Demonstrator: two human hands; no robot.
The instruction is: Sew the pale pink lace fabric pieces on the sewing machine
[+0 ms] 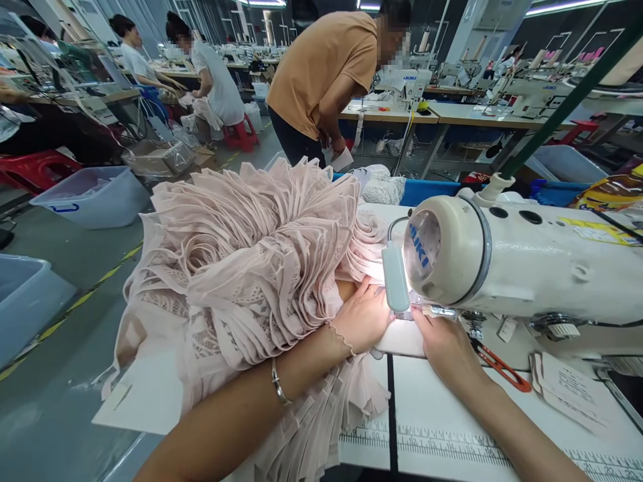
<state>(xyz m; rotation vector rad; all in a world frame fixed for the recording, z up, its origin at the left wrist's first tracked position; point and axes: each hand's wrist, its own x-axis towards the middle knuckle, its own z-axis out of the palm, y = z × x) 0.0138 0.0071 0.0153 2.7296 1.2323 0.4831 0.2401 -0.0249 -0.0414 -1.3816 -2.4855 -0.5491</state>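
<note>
A large heap of pale pink pleated and lace fabric point(251, 254) lies on the white sewing table point(452, 415), spilling over its left edge. My left hand point(362, 314) presses flat on the fabric just left of the needle, a silver bracelet on its wrist. My right hand point(445, 345) rests on the table under the head of the white JUKI sewing machine point(527, 261), its fingers at the needle area, which the machine's small lamp point(395, 278) lights brightly. Whether the right fingers pinch fabric is hidden.
Red-handled snips point(502, 371) and paper tags point(567, 388) lie right of my right hand. A printed ruler runs along the table's front edge. A person in an orange shirt point(321, 73) bends over a table behind. Pale plastic bins point(95, 194) stand on the floor at left.
</note>
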